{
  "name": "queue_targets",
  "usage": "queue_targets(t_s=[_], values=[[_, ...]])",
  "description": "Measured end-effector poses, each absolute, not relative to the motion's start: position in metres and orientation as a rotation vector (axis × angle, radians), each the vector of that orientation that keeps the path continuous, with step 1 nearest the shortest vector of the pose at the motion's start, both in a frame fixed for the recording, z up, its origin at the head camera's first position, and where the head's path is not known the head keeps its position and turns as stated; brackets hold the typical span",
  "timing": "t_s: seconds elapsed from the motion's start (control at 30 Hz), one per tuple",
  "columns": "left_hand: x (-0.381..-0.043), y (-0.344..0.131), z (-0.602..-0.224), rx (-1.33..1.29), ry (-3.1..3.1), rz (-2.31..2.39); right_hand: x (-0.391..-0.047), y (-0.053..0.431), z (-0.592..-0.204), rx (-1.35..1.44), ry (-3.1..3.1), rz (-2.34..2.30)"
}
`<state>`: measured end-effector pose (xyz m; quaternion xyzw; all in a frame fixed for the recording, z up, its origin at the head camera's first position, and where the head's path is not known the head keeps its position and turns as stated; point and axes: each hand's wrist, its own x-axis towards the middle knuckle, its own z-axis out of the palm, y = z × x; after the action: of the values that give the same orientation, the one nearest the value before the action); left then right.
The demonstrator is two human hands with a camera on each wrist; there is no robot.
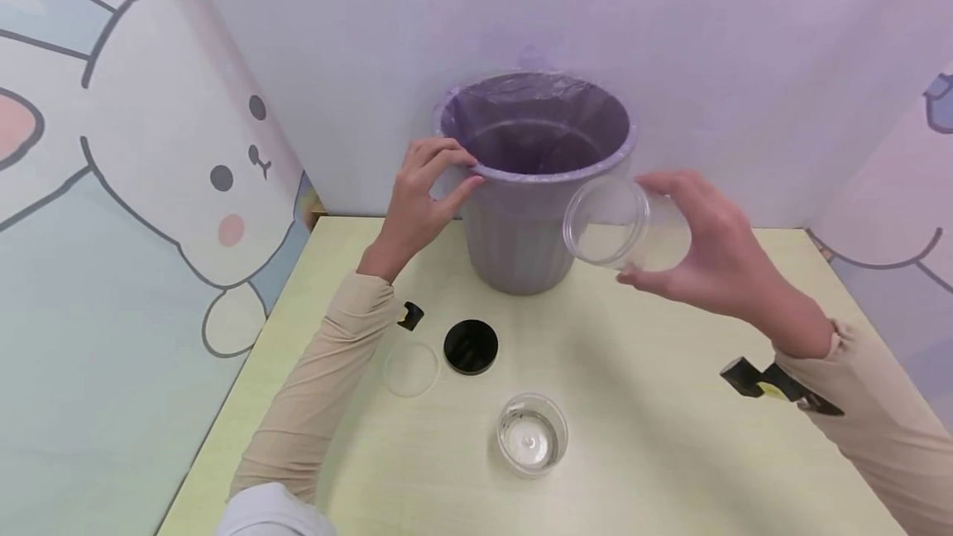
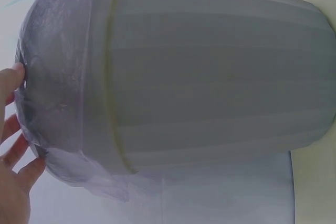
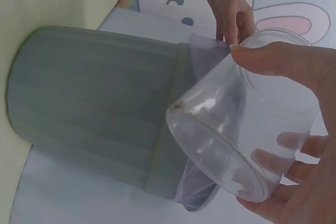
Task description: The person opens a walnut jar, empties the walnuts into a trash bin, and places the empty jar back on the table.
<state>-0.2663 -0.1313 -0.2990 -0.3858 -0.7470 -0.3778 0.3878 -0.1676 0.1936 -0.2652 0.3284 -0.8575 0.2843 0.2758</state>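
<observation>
A grey trash bin [image 1: 519, 246] lined with a translucent purple bag stands upright near the back of the table. My left hand [image 1: 420, 197] grips its rim at the left, fingers over the edge and thumb just below. In the left wrist view the fingertips touch the bag-covered rim. My right hand [image 1: 707, 246] holds a clear plastic jar [image 1: 606, 222] tilted, its open mouth facing the bin, in front of the bin's right side. Brownish specks mark the base edge of the jar [image 3: 210, 145] in the right wrist view; I see nothing else inside it.
On the table [image 1: 633, 437] lie a round black lid [image 1: 471, 346] and a thin clear ring or lid [image 1: 412, 346]. Nearer me stands a second clear plastic container [image 1: 532, 434]. Walls with rabbit drawings [image 1: 179, 147] enclose the sides; a pale wall is behind the bin.
</observation>
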Motion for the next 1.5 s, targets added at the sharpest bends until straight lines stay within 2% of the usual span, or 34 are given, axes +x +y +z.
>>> queue_targets(t_s=[0.97,1.5], values=[[-0.266,-0.131,-0.299,-0.974,-1.893,-0.987,-0.16,0.179,-0.311,0.891,-2.489,1.086],[-0.266,-0.131,-0.3,-0.97,-1.911,-0.976,-0.151,0.168,-0.331,0.777,-2.592,1.331]])
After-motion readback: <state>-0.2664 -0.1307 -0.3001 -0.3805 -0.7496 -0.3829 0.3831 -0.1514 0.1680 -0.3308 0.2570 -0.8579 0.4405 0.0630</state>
